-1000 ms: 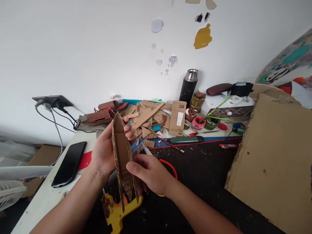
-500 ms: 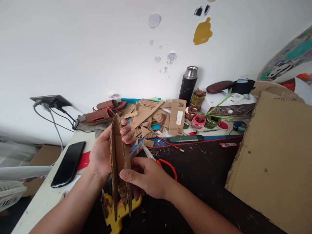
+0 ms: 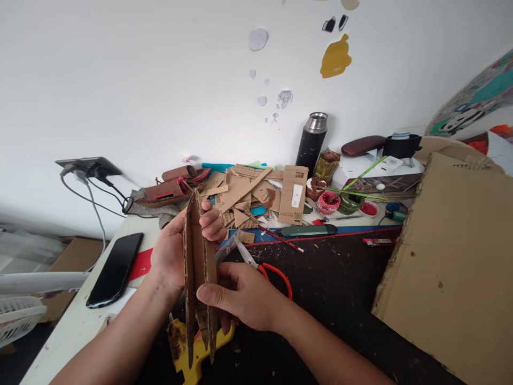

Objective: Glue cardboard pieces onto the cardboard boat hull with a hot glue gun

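A long, narrow cardboard boat hull (image 3: 197, 256), pointed at its far end and with two side walls, stands between my hands. My left hand (image 3: 170, 254) wraps around its far part from below, fingers curling over the right wall. Lower down, my right hand (image 3: 240, 297) pinches the right wall, thumb on the inner side and fingers outside, partly hidden. Under the hull lies a yellow glue gun (image 3: 184, 353), partly covered. Red-handled scissors (image 3: 276, 272) rest just beyond my right hand.
A cardboard sheet (image 3: 444, 267) stands at the right. Cardboard scraps (image 3: 244, 187), a black flask (image 3: 311, 141), paint jars (image 3: 328, 202) and a green cutter (image 3: 308, 230) line the back. A phone (image 3: 114, 270) and a reddish-brown cardboard boat (image 3: 164, 192) are at the left.
The view has shifted slightly, so the surroundings sit a little lower and further right. Both hands keep their hold on the hull, whose near end has tilted slightly.
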A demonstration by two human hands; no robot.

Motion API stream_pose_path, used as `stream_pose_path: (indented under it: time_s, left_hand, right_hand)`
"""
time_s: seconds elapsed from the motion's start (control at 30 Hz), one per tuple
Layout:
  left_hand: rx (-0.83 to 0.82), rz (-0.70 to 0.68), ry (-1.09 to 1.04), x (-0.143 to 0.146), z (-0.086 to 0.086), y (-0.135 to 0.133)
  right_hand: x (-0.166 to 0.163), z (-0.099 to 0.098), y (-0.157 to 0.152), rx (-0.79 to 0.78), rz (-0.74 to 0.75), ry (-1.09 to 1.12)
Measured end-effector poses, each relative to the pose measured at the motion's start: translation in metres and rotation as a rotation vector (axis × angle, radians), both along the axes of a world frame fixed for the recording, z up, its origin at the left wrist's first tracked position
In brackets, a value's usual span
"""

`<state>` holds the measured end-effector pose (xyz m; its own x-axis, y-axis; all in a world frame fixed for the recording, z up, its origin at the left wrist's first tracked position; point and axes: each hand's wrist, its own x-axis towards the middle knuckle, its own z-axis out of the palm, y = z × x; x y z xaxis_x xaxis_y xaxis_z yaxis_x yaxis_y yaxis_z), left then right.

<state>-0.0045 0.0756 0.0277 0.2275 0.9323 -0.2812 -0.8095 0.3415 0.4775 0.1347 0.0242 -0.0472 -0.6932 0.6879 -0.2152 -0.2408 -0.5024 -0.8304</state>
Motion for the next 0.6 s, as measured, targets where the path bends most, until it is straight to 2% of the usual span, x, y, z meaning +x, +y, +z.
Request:
stream_pose_path:
  time_s: [0.2,0.6]
  left_hand:
    - [0.011,0.018,0.015,-0.0017,-0.0066,0.0031]
    - [0.001,0.023,0.016,-0.0005,-0.0063,0.0037]
  right_hand:
    - [0.0001,-0.0018,0.0002,-0.008,0.020,-0.017]
    - [0.0017,0.0017,0.0021,-0.028,0.041,-0.021]
